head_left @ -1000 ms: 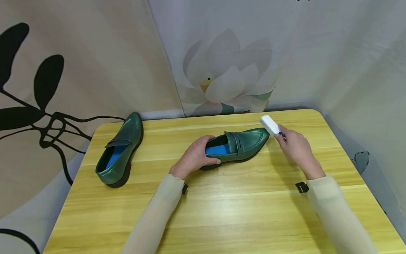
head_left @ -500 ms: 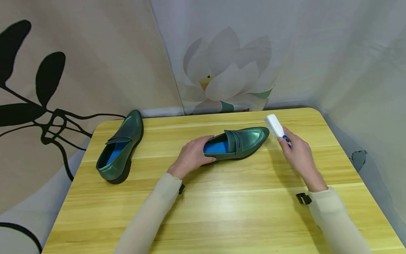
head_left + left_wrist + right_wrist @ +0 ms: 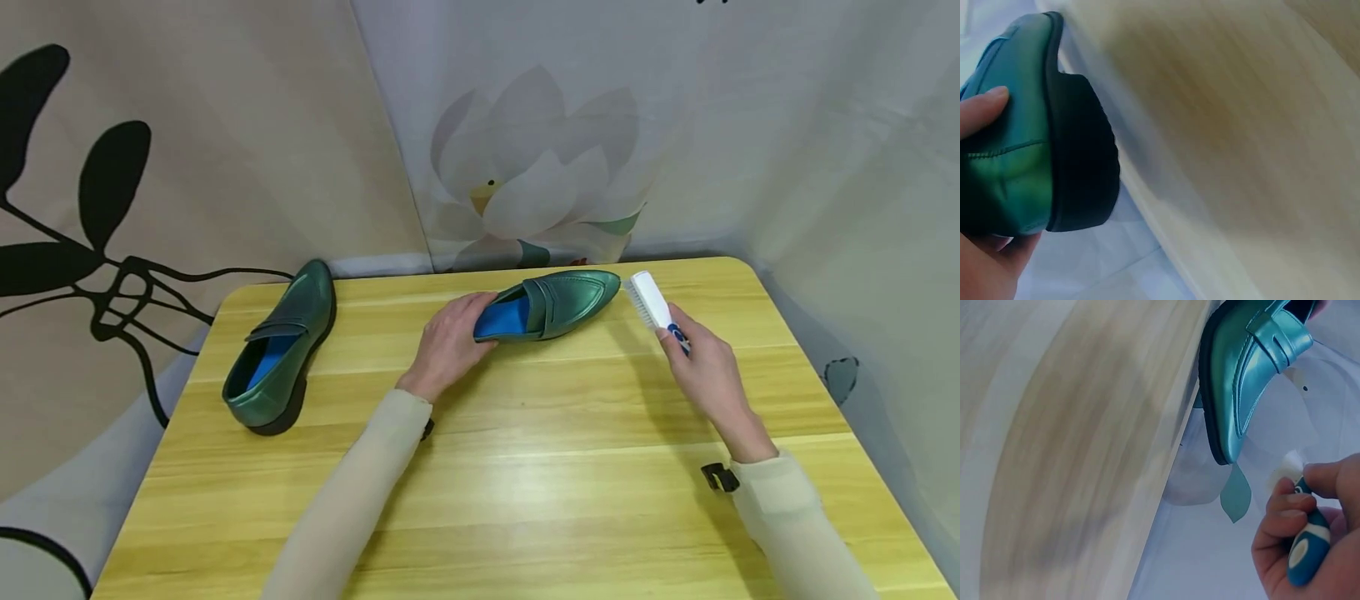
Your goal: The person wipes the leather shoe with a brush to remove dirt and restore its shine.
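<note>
My left hand (image 3: 450, 343) grips the heel end of a green penny loafer (image 3: 576, 302) with a blue insole, its pointed toe turned right. In the left wrist view the thumb presses the loafer's side, and the black heel (image 3: 1083, 156) shows above the wooden tabletop. My right hand (image 3: 708, 362) holds a white brush (image 3: 648, 298) by its blue and white handle (image 3: 1310, 553). The brush head is just right of the loafer's toe, bristles facing left, with a small gap between them. A matching green loafer (image 3: 296, 329) stands on the table's left side.
The wooden table (image 3: 570, 500) has rounded back corners. Behind it hangs a pale curtain (image 3: 750, 125) printed with a flower, and black leaf shapes (image 3: 112, 187) show at the left.
My left hand has raised the loafer and moved it toward the back of the table. My right hand has drawn the brush slightly right, away from the toe. The other loafer stays put.
</note>
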`<action>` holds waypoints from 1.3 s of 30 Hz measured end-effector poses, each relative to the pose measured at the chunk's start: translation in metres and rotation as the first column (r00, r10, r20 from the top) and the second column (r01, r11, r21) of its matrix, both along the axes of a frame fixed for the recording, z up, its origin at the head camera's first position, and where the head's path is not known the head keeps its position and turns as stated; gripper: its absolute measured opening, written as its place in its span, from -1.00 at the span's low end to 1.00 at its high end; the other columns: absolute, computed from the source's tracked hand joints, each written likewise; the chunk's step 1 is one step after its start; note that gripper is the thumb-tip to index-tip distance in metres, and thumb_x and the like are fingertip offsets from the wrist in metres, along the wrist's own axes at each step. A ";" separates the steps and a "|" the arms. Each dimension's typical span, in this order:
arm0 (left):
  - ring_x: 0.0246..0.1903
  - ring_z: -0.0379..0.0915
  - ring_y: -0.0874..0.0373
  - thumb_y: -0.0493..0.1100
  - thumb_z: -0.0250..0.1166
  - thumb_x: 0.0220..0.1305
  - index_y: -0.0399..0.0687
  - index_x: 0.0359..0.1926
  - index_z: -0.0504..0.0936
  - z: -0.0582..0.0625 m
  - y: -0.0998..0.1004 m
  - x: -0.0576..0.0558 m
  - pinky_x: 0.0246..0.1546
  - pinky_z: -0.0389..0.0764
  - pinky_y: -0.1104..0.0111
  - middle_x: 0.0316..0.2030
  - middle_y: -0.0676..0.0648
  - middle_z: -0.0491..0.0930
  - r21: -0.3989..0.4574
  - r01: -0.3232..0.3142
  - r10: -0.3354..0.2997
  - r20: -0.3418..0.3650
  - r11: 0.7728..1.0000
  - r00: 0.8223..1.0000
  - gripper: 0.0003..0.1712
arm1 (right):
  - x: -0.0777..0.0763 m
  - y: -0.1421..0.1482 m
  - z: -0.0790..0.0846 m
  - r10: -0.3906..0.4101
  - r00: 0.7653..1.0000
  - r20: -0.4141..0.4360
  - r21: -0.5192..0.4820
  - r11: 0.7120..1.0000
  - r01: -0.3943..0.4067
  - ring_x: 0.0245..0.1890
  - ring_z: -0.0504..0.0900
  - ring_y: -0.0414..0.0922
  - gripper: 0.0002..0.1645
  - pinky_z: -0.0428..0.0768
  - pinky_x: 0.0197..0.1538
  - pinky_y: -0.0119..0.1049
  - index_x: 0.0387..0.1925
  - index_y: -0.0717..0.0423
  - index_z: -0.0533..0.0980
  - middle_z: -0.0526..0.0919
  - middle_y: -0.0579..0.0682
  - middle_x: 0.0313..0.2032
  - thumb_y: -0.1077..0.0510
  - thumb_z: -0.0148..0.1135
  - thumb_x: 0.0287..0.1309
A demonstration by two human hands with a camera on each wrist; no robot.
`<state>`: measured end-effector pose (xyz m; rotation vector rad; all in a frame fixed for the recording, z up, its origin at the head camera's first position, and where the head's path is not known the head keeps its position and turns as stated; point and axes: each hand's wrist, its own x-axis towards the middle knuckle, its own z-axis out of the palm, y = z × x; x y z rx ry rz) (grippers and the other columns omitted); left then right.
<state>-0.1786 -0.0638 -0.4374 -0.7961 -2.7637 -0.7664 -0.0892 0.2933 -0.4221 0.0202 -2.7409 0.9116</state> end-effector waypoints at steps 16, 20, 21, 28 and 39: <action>0.41 0.22 -0.12 0.01 0.63 0.12 -0.08 0.53 0.28 -0.006 -0.006 0.008 0.43 0.29 -0.04 0.44 -0.17 0.30 -0.020 0.051 -0.050 0.087 0.998 0.995 0.05 | -0.001 -0.007 -0.003 0.013 0.999 0.031 -0.013 1.000 -0.012 -0.13 0.63 0.25 -0.36 0.57 -0.30 0.00 0.51 0.28 0.29 0.52 0.48 0.23 0.04 0.06 0.58; 0.47 0.12 -0.10 0.25 0.46 0.25 -0.03 0.57 0.23 -0.004 -0.011 0.016 0.45 0.22 -0.06 0.50 -0.13 0.21 0.025 0.091 -0.094 0.159 0.996 0.983 0.03 | 0.001 -0.008 -0.003 0.017 1.000 0.016 -0.007 1.000 -0.017 -0.11 0.64 0.28 -0.37 0.58 -0.27 0.09 0.50 0.30 0.30 0.52 0.49 0.23 0.07 0.07 0.58; 0.47 0.11 -0.09 0.30 0.39 0.29 -0.02 0.58 0.22 -0.004 -0.012 0.018 0.45 0.23 -0.05 0.51 -0.12 0.19 0.036 0.099 -0.104 0.166 0.994 0.981 0.01 | 0.001 -0.009 -0.002 0.020 1.000 0.013 -0.005 1.000 -0.020 -0.08 0.64 0.30 -0.37 0.59 -0.25 0.12 0.50 0.31 0.29 0.51 0.49 0.23 0.07 0.07 0.58; 0.46 0.15 -0.09 0.26 -0.01 0.60 -0.08 0.54 0.31 -0.004 -0.017 0.027 0.45 0.22 -0.05 0.50 -0.15 0.23 0.119 0.129 -0.147 0.162 0.985 0.976 -0.27 | 0.005 -0.017 0.004 0.040 0.999 0.007 -0.001 0.999 -0.040 0.06 0.61 0.36 -0.36 0.60 -0.10 0.30 0.50 0.31 0.29 0.50 0.47 0.25 0.06 0.08 0.58; 0.44 0.20 -0.09 -0.07 0.33 0.47 0.04 0.30 0.65 -0.005 -0.023 0.039 0.44 0.25 -0.03 0.40 -0.10 0.39 0.168 0.124 -0.149 0.143 0.978 0.979 -0.58 | 0.004 -0.019 0.000 0.045 0.999 0.028 -0.014 0.999 -0.045 0.03 0.63 0.34 -0.35 0.62 -0.14 0.25 0.51 0.30 0.27 0.49 0.48 0.27 0.05 0.06 0.59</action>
